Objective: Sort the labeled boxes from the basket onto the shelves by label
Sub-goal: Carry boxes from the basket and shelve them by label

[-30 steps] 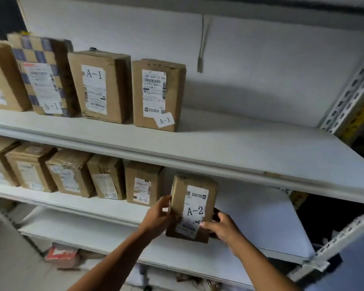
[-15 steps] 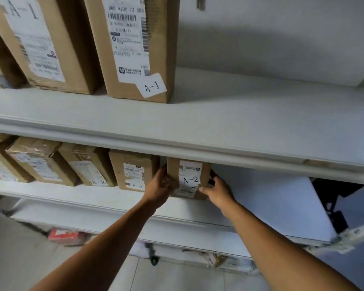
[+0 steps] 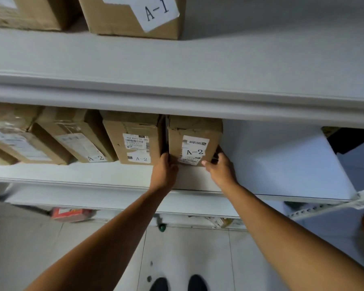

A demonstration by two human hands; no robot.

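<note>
A small cardboard box labeled A-2 [image 3: 194,141] stands upright on the middle shelf [image 3: 93,173], at the right end of a row of A-2 boxes [image 3: 135,141]. My left hand [image 3: 164,171] grips its lower left side, squeezed between it and the neighbouring box. My right hand [image 3: 220,169] holds its lower right corner, thumb on the front face. The box's bottom rests on the shelf board. Above, on the top shelf [image 3: 177,66], an A-1 box [image 3: 135,15] is partly cut off by the frame.
To the right of the held box the middle shelf is bare white board [image 3: 282,160]. A lower shelf edge [image 3: 114,200] runs beneath. A red packet [image 3: 72,214] lies on the tiled floor below, and my shoes [image 3: 177,283] show at the bottom.
The A-2 box went from in front of the shelf into the middle shelf beside the row. Both hands stayed on it. The view moved closer and tilted down.
</note>
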